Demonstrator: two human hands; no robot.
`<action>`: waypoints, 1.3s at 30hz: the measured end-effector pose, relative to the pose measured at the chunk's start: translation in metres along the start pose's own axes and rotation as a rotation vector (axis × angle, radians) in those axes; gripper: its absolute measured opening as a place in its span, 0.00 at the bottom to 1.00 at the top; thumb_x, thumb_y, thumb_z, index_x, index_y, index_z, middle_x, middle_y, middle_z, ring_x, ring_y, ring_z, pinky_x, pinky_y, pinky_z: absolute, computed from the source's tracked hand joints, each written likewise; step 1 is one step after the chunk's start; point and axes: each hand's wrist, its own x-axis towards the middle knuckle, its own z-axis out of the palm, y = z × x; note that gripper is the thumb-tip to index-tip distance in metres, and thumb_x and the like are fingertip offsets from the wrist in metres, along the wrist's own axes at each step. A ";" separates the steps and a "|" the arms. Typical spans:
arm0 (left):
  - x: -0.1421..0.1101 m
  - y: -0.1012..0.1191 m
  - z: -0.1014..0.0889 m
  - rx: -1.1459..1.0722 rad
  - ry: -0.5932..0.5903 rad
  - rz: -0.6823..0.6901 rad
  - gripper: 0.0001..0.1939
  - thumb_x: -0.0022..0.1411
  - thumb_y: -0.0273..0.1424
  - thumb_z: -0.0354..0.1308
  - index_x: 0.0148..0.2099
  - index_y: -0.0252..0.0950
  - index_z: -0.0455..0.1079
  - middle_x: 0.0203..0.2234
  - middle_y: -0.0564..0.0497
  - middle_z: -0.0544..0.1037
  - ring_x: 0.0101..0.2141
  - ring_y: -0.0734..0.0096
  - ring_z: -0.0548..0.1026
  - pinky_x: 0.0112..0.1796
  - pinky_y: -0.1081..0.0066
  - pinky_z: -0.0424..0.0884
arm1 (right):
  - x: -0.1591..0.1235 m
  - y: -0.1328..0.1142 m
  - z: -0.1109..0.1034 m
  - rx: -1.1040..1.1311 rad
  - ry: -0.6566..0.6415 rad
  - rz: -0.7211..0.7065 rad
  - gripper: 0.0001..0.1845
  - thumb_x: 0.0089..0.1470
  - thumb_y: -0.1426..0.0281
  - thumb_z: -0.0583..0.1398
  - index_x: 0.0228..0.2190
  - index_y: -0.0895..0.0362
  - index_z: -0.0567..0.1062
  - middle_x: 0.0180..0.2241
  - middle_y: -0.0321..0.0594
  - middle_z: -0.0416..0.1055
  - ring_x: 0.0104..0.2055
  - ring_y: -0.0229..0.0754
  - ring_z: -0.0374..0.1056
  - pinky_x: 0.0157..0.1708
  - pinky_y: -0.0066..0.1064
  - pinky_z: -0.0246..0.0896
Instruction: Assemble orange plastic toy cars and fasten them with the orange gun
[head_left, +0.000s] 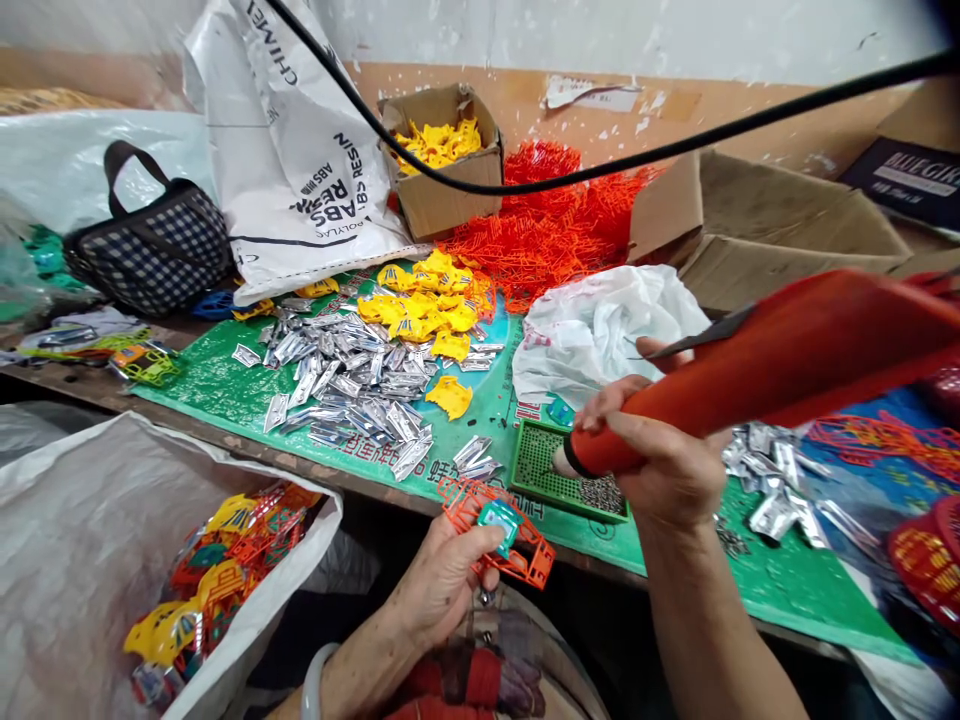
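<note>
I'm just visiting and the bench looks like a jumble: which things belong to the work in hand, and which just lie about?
Seems part of the work: orange frame and teal piece in the left hand; red tool in the right hand; green tray of tiny metal bits; silver pieces; yellow shells.

Seems just lying about: checked bag; crumpled white plastic; dark box.

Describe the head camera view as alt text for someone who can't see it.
A left hand holds an orange plastic frame with a teal piece, while the right hand angles a long red-orange tool into a green tray. Around them, silver parts and yellow parts cover a green-topped workbench.
</note>
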 end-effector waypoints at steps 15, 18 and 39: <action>-0.001 0.001 0.006 0.031 -0.020 0.056 0.14 0.51 0.30 0.69 0.41 0.35 0.77 0.28 0.54 0.75 0.23 0.79 0.67 0.17 0.81 0.60 | -0.037 -0.020 0.005 0.068 -0.212 0.064 0.31 0.46 0.73 0.69 0.51 0.48 0.68 0.26 0.30 0.71 0.26 0.38 0.69 0.28 0.34 0.69; -0.001 0.002 0.007 0.026 -0.025 0.055 0.14 0.50 0.31 0.70 0.40 0.35 0.77 0.27 0.54 0.75 0.23 0.80 0.66 0.17 0.81 0.60 | -0.039 -0.018 0.005 0.066 -0.217 0.091 0.31 0.46 0.73 0.69 0.51 0.47 0.68 0.26 0.30 0.71 0.26 0.38 0.68 0.28 0.34 0.68; 0.000 -0.002 0.007 0.041 0.057 0.028 0.10 0.46 0.31 0.69 0.32 0.33 0.75 0.22 0.55 0.73 0.20 0.79 0.65 0.15 0.80 0.59 | -0.050 0.004 -0.007 -0.071 -0.298 0.092 0.29 0.48 0.72 0.67 0.50 0.47 0.64 0.28 0.30 0.71 0.28 0.40 0.69 0.33 0.37 0.67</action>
